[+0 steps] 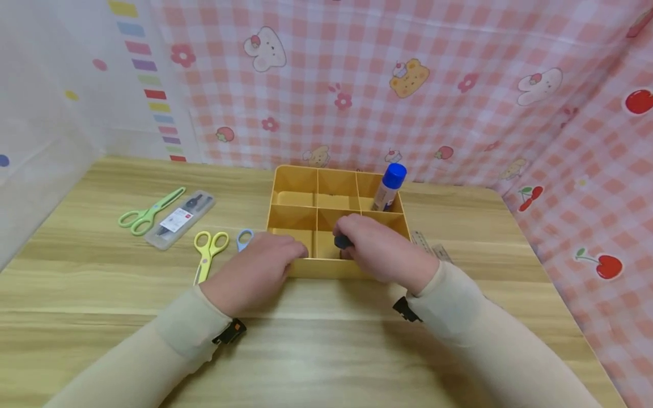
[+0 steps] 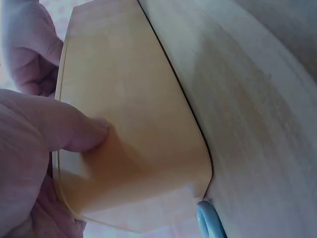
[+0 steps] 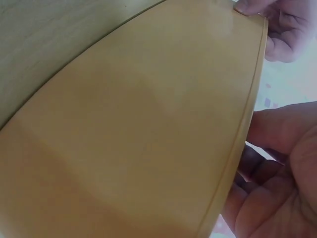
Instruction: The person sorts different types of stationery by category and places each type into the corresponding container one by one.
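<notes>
A yellow-orange organizer box (image 1: 331, 268) with several compartments stands on the table. My left hand (image 1: 260, 269) grips its front wall near the left corner; in the left wrist view the thumb (image 2: 74, 130) presses the outer face, fingers behind the rim. My right hand (image 1: 380, 243) reaches over the front wall into a front compartment, fingers curled around a small black-ended thing (image 1: 343, 242), most of it hidden. In the right wrist view, the box wall (image 3: 133, 119) covers the fingertips. A glue stick (image 1: 390, 187) with a blue cap leans upright in the back right compartment.
Left of the box lie green scissors (image 1: 148, 217), a clear plastic case (image 1: 181, 220) with dark tools, yellow scissors (image 1: 206, 252) and a blue scissor handle (image 1: 245, 238) partly behind my left hand. Rulers (image 1: 421, 241) show beyond my right wrist. A checked curtain (image 1: 306, 85) hangs behind.
</notes>
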`<act>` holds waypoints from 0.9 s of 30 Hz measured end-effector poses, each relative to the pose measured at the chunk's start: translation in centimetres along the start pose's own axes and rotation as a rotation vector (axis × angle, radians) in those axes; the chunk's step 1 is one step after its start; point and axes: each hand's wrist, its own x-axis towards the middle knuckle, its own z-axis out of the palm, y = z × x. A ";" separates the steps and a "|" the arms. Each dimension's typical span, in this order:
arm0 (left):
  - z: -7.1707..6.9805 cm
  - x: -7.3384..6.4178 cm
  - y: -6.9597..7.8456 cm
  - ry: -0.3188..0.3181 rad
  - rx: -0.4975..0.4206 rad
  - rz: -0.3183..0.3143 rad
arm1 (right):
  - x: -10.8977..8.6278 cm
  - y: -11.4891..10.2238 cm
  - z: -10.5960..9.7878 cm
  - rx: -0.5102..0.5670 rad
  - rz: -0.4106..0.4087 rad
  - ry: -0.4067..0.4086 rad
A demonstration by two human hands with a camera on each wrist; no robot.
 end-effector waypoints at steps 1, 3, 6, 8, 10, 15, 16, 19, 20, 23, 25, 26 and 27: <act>0.0 -0.1 0.1 0.010 0.021 0.013 | -0.1 0.0 0.1 0.007 -0.004 0.011; 0.1 -0.3 0.3 0.021 0.040 0.015 | -0.3 0.0 0.2 0.023 -0.010 0.034; 0.2 -0.6 0.5 0.027 0.069 0.012 | -0.5 -0.1 0.4 0.040 -0.020 0.053; 0.2 -0.8 0.6 0.029 0.079 0.008 | -0.5 -0.3 0.4 0.050 -0.022 0.055; 0.2 -1.0 0.5 0.029 0.087 0.002 | -0.4 -0.5 0.5 0.062 -0.022 0.051; 0.2 -1.4 0.5 0.026 0.075 -0.015 | 0.0 -0.8 0.7 0.019 -0.049 0.042; 0.2 -1.4 0.4 0.025 0.072 -0.019 | 0.1 -0.8 0.8 -0.001 -0.053 0.040; 0.1 -1.1 0.4 0.015 0.062 -0.029 | 0.0 -0.6 0.8 -0.058 -0.056 0.041; 0.1 -1.0 0.4 0.012 0.057 -0.030 | -0.1 -0.5 0.8 -0.065 -0.042 0.039; 0.2 -0.5 0.5 -0.004 0.046 -0.033 | -0.5 -0.1 0.7 -0.049 -0.009 0.042; 0.2 -0.3 0.5 -0.014 0.040 -0.034 | -1.0 0.3 0.5 -0.030 -0.009 0.073; 0.3 -0.3 0.4 -0.015 0.038 -0.034 | -1.3 0.6 0.4 -0.026 -0.019 0.102; 0.4 -0.3 0.2 -0.016 0.035 -0.038 | -1.6 0.8 0.3 -0.024 -0.043 0.139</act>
